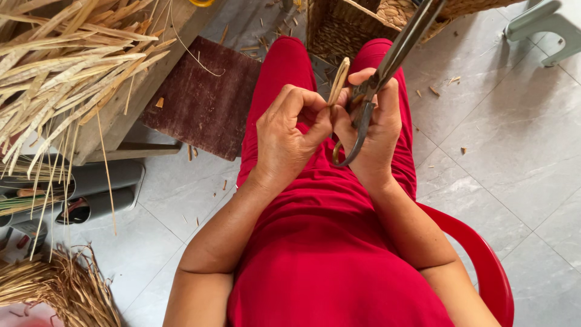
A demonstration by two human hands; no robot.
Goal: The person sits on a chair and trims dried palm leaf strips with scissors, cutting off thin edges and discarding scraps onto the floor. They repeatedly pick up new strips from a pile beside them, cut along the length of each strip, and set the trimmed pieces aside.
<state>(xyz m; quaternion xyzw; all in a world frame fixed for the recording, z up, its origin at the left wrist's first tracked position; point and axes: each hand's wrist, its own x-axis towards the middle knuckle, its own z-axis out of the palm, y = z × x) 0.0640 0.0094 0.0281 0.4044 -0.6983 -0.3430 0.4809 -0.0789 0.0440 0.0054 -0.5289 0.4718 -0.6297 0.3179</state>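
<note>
Grey tile floor (514, 157), straw scraps scattered. Left hand (284, 136) fingers pinched on a short pale reed strip (339, 80), held upright over the lap. Right hand (372, 130) fingers closed around large dark scissors (387, 63), blades pointing away. Looks like trimming the strip; the cut needs blades aligned on its end. Woven basket (339, 27) ahead, contents unclear.

Open tiled floor (520, 139) lies right of the knees; a woven basket (339, 27) blocks ahead, dried straw bundles (60, 72) apparently crowd the left.
</note>
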